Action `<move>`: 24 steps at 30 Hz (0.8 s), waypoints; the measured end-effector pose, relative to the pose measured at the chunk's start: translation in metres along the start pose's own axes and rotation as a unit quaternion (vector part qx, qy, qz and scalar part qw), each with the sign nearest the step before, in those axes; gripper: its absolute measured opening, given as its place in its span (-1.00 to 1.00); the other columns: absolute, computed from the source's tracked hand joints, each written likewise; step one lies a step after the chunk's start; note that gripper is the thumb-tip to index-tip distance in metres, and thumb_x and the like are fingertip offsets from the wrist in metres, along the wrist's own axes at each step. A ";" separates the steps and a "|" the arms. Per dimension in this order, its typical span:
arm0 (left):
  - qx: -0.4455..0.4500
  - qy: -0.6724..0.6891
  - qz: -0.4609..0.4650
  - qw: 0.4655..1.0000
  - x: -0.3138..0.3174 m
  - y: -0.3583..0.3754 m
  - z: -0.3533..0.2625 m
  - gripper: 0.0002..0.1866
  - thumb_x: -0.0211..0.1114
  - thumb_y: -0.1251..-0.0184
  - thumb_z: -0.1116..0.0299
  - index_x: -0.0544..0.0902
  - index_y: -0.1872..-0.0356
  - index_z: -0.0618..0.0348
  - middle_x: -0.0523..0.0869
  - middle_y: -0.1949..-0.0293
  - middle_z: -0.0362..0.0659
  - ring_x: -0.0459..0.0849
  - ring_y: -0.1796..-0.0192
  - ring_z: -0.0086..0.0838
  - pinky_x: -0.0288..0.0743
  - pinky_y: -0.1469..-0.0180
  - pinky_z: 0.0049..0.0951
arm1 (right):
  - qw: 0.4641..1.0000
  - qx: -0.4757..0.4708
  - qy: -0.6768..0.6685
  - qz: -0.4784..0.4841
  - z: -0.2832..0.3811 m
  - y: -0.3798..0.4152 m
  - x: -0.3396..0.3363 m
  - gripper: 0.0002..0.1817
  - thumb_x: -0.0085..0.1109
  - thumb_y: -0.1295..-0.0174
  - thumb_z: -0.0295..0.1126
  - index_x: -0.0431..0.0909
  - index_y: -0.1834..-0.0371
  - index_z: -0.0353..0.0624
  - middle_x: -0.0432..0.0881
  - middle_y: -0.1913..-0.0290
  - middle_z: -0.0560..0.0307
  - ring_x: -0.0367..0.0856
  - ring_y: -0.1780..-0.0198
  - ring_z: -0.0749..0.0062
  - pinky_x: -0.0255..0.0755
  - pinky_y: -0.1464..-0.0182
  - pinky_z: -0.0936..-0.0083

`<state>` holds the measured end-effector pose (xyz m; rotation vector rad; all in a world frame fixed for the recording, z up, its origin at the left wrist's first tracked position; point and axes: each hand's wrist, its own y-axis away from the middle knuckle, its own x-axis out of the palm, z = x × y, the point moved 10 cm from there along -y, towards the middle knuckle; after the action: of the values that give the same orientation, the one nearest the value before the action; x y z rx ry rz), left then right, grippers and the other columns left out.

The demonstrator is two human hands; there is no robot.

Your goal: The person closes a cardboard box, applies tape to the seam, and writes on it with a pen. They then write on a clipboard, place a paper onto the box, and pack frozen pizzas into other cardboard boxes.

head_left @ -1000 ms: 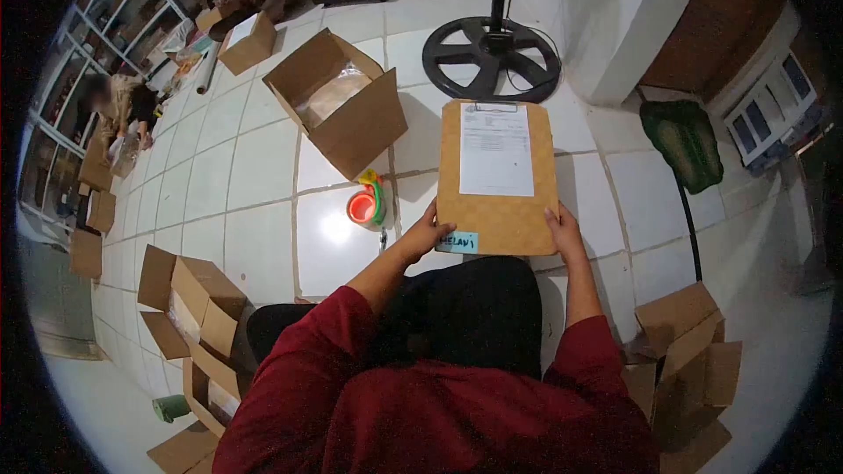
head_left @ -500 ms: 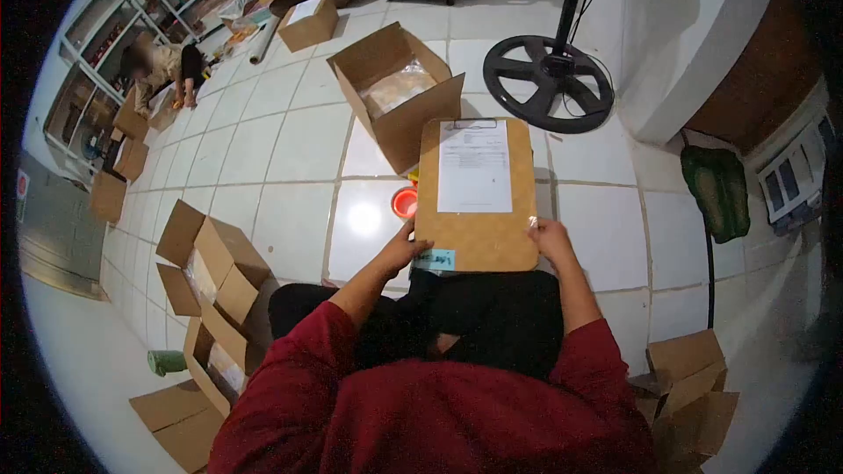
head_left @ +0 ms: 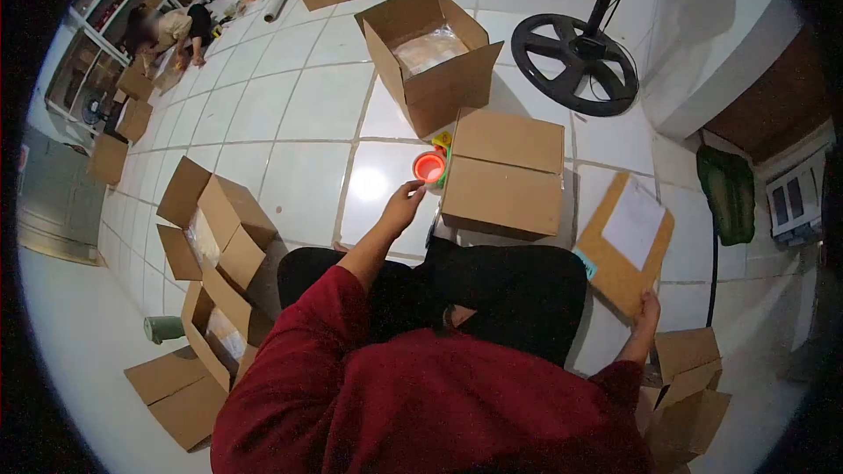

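Note:
My right hand [head_left: 647, 309] grips the lower edge of a brown clipboard [head_left: 619, 285], which is tilted over the floor at the right, with a white paper [head_left: 634, 221] on it. A closed cardboard box [head_left: 502, 177] sits in front of my knees. My left hand [head_left: 405, 207] hovers left of the box, just below a red-orange tape roll or cup [head_left: 429, 167]; its fingers are bent together, and what they hold, if anything, is too small to make out. A yellow item [head_left: 442, 140] lies beside the box.
An open box with plastic-wrapped contents [head_left: 430, 110] stands ahead. More open boxes are at the left [head_left: 235, 233] and lower right [head_left: 689, 386]. A black round stand base [head_left: 575, 66] is ahead right. Another person [head_left: 167, 35] sits far left near shelves.
The clipboard has moved right and down in my right hand, uncovering the closed box. My left hand has let go of it and moved up beside the red-orange item. The view has shifted.

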<state>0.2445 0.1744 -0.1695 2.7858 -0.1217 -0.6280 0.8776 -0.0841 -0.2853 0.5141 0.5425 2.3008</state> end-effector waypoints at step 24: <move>-0.086 -0.317 0.093 0.940 0.007 0.003 0.063 -0.72 0.09 0.07 0.37 0.41 0.30 0.28 0.57 0.41 0.12 0.55 0.29 -0.09 0.41 0.24 -0.22 | 0.808 -0.133 0.388 0.422 -0.027 0.214 0.498 -0.72 0.05 -0.09 -0.31 0.45 0.18 -0.24 0.50 0.38 0.17 0.46 0.42 0.60 0.36 0.38 0.67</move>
<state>0.2242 0.1542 -0.2256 2.2694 -0.4276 -1.3836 0.4130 0.1226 -0.0950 -0.4971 0.3618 3.3770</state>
